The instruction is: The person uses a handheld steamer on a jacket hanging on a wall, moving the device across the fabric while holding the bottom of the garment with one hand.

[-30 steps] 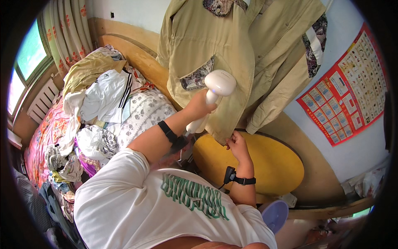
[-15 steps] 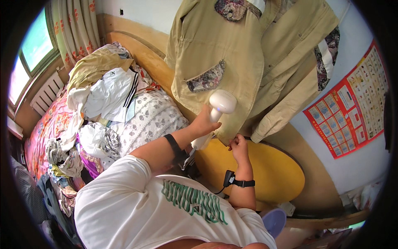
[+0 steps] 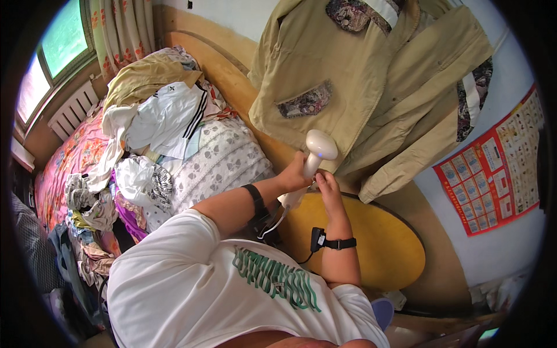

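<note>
The khaki jacket point(image 3: 325, 69) is the largest item observed; it hangs at the top of the view, with its front panel and one sleeve spread toward the right. A dark patterned pocket flap is visible on its lower front. To the left, the bed point(image 3: 223, 156) has grey-and-white and red floral bedding, with loose clothing heaped over it. The person wears a white shirt point(image 3: 174, 278) with green print across the chest. A yellow oval panel point(image 3: 377, 243) lies below the jacket and behind the right forearm. A red-bordered chart point(image 3: 490, 168) is fixed to the wall at right. A patterned curtain point(image 3: 122, 37) hangs beside the window at upper left. Among the clothing on the bed is a white garment point(image 3: 168, 119) with black stripes.

The white handheld steamer point(image 3: 321, 145) is positioned at the jacket's lower front edge, head uppermost, with a small blue light showing; contact between head and cloth cannot be determined. The left hand point(image 3: 297, 174) is wrapped around its handle. The right hand point(image 3: 329, 188) is raised just beside it, fingers bent; whether they grip anything cannot be told. A black strap point(image 3: 340, 243) encircles the right forearm.
</note>
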The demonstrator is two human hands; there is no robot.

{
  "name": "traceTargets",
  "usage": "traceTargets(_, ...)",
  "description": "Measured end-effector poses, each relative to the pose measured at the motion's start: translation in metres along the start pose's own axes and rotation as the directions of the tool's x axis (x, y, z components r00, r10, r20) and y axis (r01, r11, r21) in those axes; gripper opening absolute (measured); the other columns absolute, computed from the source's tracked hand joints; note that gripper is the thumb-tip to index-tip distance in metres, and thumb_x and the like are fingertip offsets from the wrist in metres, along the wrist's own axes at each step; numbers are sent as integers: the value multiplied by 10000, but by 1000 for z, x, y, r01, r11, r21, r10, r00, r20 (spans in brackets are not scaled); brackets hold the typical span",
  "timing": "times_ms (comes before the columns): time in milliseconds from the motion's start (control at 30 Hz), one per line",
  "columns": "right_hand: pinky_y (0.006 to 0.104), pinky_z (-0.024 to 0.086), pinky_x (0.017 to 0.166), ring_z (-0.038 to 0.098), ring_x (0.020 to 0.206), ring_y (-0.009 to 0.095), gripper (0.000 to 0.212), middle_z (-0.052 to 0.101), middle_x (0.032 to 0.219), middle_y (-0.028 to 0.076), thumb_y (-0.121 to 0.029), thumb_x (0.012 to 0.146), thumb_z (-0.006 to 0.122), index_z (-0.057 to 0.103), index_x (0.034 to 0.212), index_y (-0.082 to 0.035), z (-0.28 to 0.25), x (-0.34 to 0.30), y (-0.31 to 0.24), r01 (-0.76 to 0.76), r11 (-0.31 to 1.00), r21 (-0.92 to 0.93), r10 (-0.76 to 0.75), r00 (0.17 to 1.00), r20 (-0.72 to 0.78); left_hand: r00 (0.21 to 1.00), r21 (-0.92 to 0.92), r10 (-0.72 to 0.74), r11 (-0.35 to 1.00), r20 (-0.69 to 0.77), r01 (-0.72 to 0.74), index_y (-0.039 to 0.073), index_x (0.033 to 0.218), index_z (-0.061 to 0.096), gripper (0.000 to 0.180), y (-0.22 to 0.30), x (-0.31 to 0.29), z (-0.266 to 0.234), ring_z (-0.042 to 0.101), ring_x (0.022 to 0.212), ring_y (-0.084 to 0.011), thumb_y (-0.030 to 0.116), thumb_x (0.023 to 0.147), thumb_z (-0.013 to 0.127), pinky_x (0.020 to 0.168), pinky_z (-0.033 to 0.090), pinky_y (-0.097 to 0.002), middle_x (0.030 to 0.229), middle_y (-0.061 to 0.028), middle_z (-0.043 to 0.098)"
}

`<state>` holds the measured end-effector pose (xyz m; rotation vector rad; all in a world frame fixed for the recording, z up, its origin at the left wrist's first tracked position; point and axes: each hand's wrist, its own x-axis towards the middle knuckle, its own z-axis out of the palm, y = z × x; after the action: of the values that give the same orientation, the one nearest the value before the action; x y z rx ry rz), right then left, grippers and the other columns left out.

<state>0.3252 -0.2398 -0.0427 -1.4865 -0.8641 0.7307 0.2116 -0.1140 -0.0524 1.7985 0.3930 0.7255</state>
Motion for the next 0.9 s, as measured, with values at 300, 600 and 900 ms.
traceTargets(300, 250, 432, 769, 534, 852, 100, 291, 579, 980, 7, -207, 936, 576, 534, 1142, -6, 35, 26, 4, 38, 985, 167, -21, 994, -107, 993, -119, 8, 993, 122, 6, -14, 1189, 387, 621, 7, -5, -3, 544, 1076, -299, 129, 704, 749, 924, 439, -391, 1102, -201, 546)
traceTargets(600, 307, 471, 839, 595, 917, 166, 277, 607, 1028, 83, -114, 907, 603, 502, 1134, 8, 33, 33, 38, 7, 982, 191, 17, 992, -121, 827, 280, 22, 946, -562, 165, 19, 1195, 478, 602, -76, 46, -103, 453, 1134, -350, 60, 628, 677, 970, 380, -404, 1167, -201, 482)
traceTargets(900, 321, 478, 840, 597, 902, 174, 345, 604, 1038, 104, -121, 896, 620, 471, 1182, 3, 49, 37, 64, -94, 974, 205, 114, 989, -90, 905, 211, -72, 962, -419, 174, 5, 1024, 594, 275, -120, 86, -173, 626, 830, -344, 176, 815, 644, 721, 473, -420, 841, -201, 635)
